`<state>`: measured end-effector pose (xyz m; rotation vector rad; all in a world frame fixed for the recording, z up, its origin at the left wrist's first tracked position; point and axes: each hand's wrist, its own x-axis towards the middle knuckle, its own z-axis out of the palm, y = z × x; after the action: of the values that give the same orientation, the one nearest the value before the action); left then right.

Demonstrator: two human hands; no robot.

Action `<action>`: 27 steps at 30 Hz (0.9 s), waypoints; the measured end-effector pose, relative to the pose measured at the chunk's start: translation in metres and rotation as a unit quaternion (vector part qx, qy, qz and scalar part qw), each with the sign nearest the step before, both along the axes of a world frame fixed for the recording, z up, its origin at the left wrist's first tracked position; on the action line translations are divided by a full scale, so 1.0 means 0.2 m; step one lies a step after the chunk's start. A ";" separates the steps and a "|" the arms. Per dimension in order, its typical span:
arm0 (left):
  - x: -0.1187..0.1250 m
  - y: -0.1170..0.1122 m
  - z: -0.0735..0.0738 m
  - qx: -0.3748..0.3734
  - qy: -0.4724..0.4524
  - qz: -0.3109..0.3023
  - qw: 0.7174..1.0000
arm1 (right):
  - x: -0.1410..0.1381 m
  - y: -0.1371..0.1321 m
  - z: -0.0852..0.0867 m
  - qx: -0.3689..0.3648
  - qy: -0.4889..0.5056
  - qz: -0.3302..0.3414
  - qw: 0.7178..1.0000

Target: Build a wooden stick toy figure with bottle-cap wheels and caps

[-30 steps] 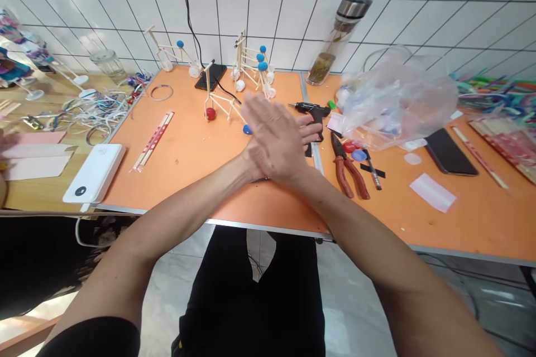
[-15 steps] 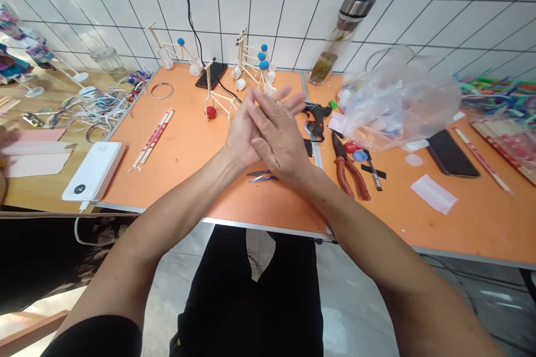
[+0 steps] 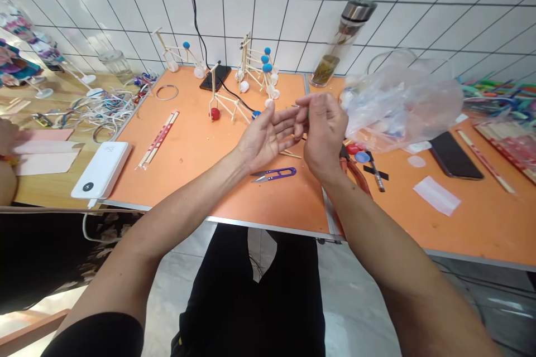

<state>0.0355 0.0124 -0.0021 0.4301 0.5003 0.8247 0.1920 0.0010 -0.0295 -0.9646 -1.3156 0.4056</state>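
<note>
Over the orange worktop (image 3: 188,178) at centre, our left hand (image 3: 266,139) lay open, fingers spread, beside our right hand (image 3: 324,134), whose fingers (image 3: 312,101) pinched a thin sliver (image 3: 295,105), too small to name, above purple-handled thread snips (image 3: 274,174).

A hand could pass over the orange tabletop (image 3: 196,178) between the white power bank (image 3: 100,170) and the purple thread snips (image 3: 274,174), with only the wrapped chopsticks (image 3: 158,139) lying in that lane; beyond the left hand (image 3: 266,139), the stick model with a red ball (image 3: 221,101) stands in the way toward the tiled wall; just beside the right hand (image 3: 324,134), the bulging plastic bag (image 3: 402,106) blocks the way rightward, and the red-handled pliers (image 3: 355,175) lie close below that hand.
</note>
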 end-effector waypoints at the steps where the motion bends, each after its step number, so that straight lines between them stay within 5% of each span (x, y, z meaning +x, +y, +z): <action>1: 0.01 0.00 -0.02 -0.009 0.002 -0.012 1.000 | 0.01 0.00 0.00 0.010 0.008 -0.022 1.000; 4: 0.04 -0.02 -0.04 -0.034 -0.002 -0.039 0.999 | 0.02 -0.01 0.00 0.041 -0.074 -0.077 0.993; 10: 0.04 -0.02 -0.02 -0.037 0.009 0.003 0.999 | 0.04 0.01 -0.04 0.082 -0.332 -0.048 0.938; 17: -0.05 0.04 0.00 0.021 0.042 0.079 0.996 | 0.08 0.04 -0.02 0.067 -0.348 0.017 0.935; 23: 0.05 -0.05 -0.05 0.088 0.070 -0.022 0.993 | 0.16 0.03 0.02 0.046 -0.350 -0.032 0.935; 27: 0.05 -0.05 0.00 0.059 0.028 0.014 0.998 | 0.08 0.03 -0.02 0.062 -0.398 -0.018 0.915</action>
<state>0.0465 0.0018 -0.0012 0.5577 0.5119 0.8742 0.2077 0.0066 -0.0340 -1.0875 -2.0217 -0.1355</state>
